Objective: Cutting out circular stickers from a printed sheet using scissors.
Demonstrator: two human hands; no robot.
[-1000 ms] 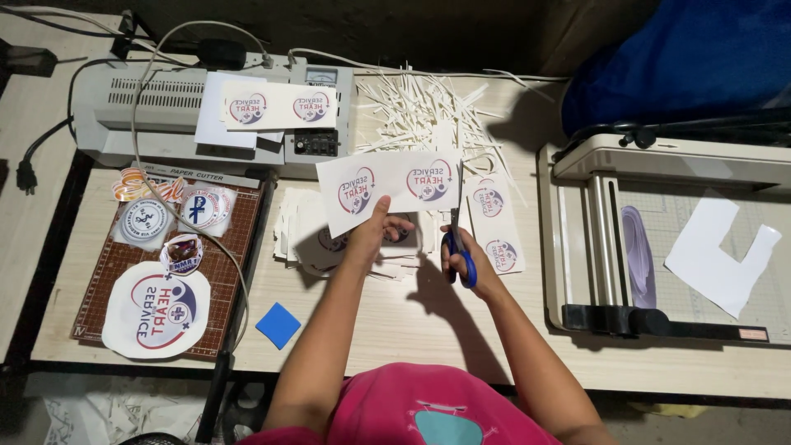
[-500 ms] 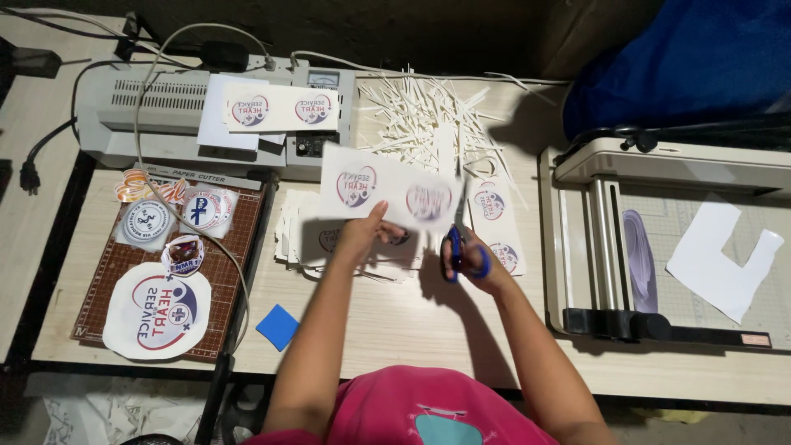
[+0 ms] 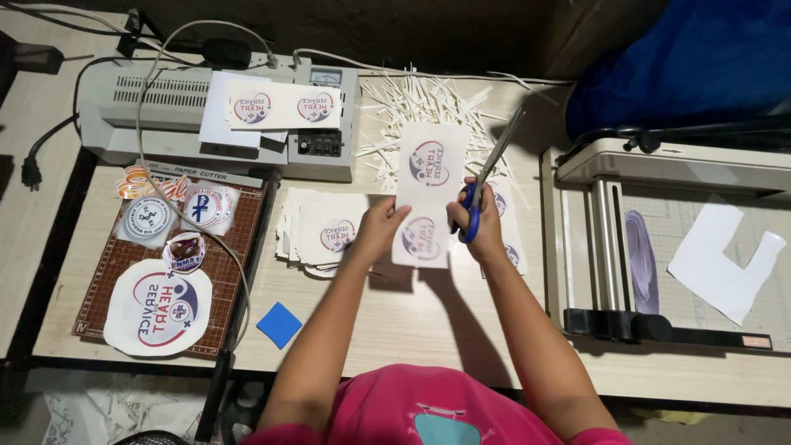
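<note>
At frame centre, the white rectangular paper sheet (image 3: 428,194) carries two round red-and-blue emblems. The metal scissors (image 3: 486,181) beside it have blue handles. The pale beige wooden desk (image 3: 412,313) bears a small bright blue square pad (image 3: 279,324) at lower centre-left. At left, the reddish-brown gridded cutting mat (image 3: 239,247) holds a large white round red-and-blue sticker (image 3: 158,307).

A white sheet (image 3: 428,194) with two round red-and-blue labels stands upright mid-table. A twin sheet (image 3: 284,105) lies across the grey laminator (image 3: 165,115). One big round label (image 3: 158,306) rests on the brown mat (image 3: 239,247).

Head camera looks straight down at table (image 3: 428,317)
</note>
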